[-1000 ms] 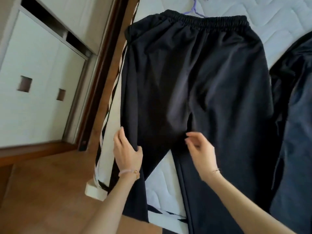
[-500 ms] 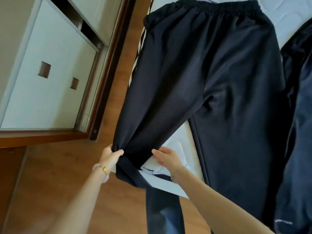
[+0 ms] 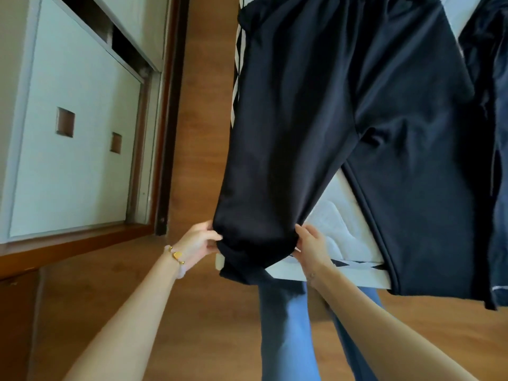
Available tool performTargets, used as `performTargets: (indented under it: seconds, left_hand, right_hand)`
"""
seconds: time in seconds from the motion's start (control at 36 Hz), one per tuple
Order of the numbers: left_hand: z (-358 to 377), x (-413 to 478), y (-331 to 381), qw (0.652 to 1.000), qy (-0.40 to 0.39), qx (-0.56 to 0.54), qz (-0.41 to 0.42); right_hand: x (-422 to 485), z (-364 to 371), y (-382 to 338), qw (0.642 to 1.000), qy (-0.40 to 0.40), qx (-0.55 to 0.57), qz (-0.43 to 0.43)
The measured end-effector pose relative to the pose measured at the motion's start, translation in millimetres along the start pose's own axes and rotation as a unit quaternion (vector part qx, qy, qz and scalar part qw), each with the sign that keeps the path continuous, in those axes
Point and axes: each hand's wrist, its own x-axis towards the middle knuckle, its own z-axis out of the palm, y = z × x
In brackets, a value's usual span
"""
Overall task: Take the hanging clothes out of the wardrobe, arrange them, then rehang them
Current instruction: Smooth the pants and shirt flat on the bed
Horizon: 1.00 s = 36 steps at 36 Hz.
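White wardrobe doors (image 3: 77, 138) with two small brown square insets stand well to the left of the fingers, above a brown wooden sill. Between the doors and the fingers runs a strip of wooden floor (image 3: 203, 133).

The left hand (image 3: 196, 243), with a beaded bracelet (image 3: 176, 255) carrying a gold heart at the wrist, has its fingers and thumb curled round the left edge of one leg of the black trousers (image 3: 316, 119), close to the hem. The cloth stretches taut between the two sets of fingers, and the hem end droops just below them. From the fingers the leg rises away to the waistband, which lies far off at the top of the view.

The right hand (image 3: 310, 243) pinches the right edge of the same leg, thumb on top and fingers tucked under the cloth. Just beyond these fingers is the white quilted mattress (image 3: 338, 224), its black-and-white trimmed edge passing beneath the right wrist. Below both forearms the person's blue jeans (image 3: 283, 325) show above the floor.

To the right of the right fingers the other trouser leg lies across the mattress and hangs over its edge. Further right, at the frame's border, lies another dark garment (image 3: 497, 133).
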Motion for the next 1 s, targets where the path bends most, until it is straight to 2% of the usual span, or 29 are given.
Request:
performTargets:
  seconds: [0.03,0.08,0.14,0.22,0.31,0.36,0.44,0.56,0.64,0.69,0.75,0.81,0.86,0.92,1.0]
  left_hand:
    - [4,-2,-2,1.0,-0.012,-0.028,0.008]
    - [14,-7,-13,1.0,-0.014,0.021,0.014]
    - [28,-9,-30,0.993,0.01,0.122,0.001]
    - [48,-11,-51,0.979,0.076,0.183,0.054]
    - [56,-26,-50,0.98,0.131,0.129,0.074]
    - [50,-36,-50,0.988,0.145,0.029,0.053]
    - [37,-45,-51,0.986,0.093,-0.133,0.033]
    - [29,-46,-60,0.984,0.025,-0.173,0.033]
    - [36,-45,-65,0.983,-0.03,-0.18,0.001]
    - [44,-44,-65,0.984,-0.075,-0.161,-0.032]
    - [53,-44,-62,0.985,-0.108,-0.12,-0.058]
    - [61,-43,-60,0.988,-0.113,-0.081,-0.064]
    - [67,-44,-56,0.993,-0.08,-0.074,-0.052]
    - [73,-45,-53,0.993,-0.054,-0.096,-0.045]
    - [85,-49,-52,0.987,-0.059,-0.146,-0.042]
  right_hand:
    - [-4,1,-1,0.999,-0.029,0.028,0.015]
    - [-10,-1,2,0.994,-0.097,0.017,0.038]
    - [-17,-2,11,0.985,-0.149,-0.08,0.032]
    - [-24,-2,24,0.963,-0.146,-0.226,-0.013]
    - [-29,-8,27,0.968,-0.137,-0.209,-0.017]
    - [-34,-16,22,0.982,-0.127,-0.142,0.008]
    - [-42,-33,14,0.987,-0.147,-0.055,0.029]
    - [-54,-41,10,0.988,-0.155,-0.002,0.025]
    - [-54,-38,19,0.985,-0.154,-0.072,0.038]
    - [-56,-34,24,0.967,-0.175,-0.18,0.046]
    - [-56,-32,27,0.948,-0.203,-0.241,0.041]
    - [-56,-33,28,0.946,-0.206,-0.246,0.029]
    - [-59,-39,27,0.949,-0.201,-0.241,0.009]
    - [-63,-48,25,0.954,-0.191,-0.23,0.003]
    - [-69,-62,24,0.967,-0.189,-0.171,0.006]
